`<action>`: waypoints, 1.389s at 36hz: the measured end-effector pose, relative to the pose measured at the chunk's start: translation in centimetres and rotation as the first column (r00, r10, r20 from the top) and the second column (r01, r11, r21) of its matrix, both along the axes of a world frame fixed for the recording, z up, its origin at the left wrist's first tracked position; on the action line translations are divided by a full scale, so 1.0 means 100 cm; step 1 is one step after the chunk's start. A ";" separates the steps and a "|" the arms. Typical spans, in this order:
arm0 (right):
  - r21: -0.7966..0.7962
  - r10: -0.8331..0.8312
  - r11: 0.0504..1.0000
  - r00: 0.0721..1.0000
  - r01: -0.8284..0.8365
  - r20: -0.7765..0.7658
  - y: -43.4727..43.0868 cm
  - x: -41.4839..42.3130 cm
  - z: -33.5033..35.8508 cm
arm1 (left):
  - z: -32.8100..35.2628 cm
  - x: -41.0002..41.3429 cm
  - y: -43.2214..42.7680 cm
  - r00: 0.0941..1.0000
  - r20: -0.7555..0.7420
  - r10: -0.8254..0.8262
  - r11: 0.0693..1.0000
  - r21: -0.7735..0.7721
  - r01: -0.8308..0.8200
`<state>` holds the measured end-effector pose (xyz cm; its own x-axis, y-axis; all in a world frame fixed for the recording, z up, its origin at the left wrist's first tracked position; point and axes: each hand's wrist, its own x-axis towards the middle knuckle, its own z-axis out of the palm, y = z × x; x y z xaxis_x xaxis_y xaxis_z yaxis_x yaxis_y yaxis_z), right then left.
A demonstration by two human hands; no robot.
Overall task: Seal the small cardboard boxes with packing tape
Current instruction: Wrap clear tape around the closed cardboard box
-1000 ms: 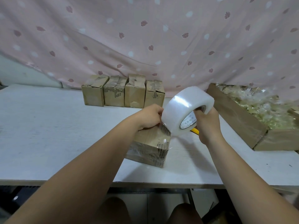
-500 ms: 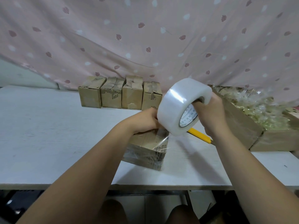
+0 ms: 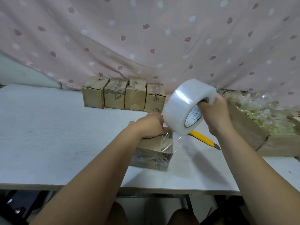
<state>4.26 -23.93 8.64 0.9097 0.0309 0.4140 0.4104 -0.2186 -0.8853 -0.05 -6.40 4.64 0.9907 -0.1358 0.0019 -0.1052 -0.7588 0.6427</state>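
A small cardboard box (image 3: 154, 153) lies on the white table (image 3: 48, 135) near its front edge. My left hand (image 3: 150, 125) rests on the box's top, fingers curled over the far edge, holding it down. My right hand (image 3: 215, 114) grips a large roll of clear packing tape (image 3: 186, 106) through its core, raised above the box's right end. A clear strip of tape (image 3: 168, 140) runs from the roll down onto the box's top and right side.
Several small cardboard boxes (image 3: 123, 95) stand in a row at the back by the pink curtain. A yellow utility knife (image 3: 204, 140) lies right of the box. A large open carton (image 3: 263, 127) of crinkled plastic filler sits at the far right.
My right hand has lifted the tape roll up and to the right, drawing a longer strip off the box. The yellow knife has come into view below the roll.
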 end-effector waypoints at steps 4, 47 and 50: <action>-0.030 0.004 1.000 1.000 -0.004 0.003 0.003 0.003 -0.001 | -0.001 0.000 0.000 0.999 -0.039 0.020 0.999 0.051 -0.018; -0.259 -0.095 0.964 0.988 0.061 -0.121 0.010 0.059 -0.062 | 0.004 -0.003 0.000 0.989 -0.004 0.150 0.985 -0.087 -0.150; -0.298 -0.090 0.953 0.992 0.060 -0.090 0.016 0.061 -0.057 | 0.005 -0.008 -0.001 0.986 0.021 0.166 0.977 -0.136 -0.161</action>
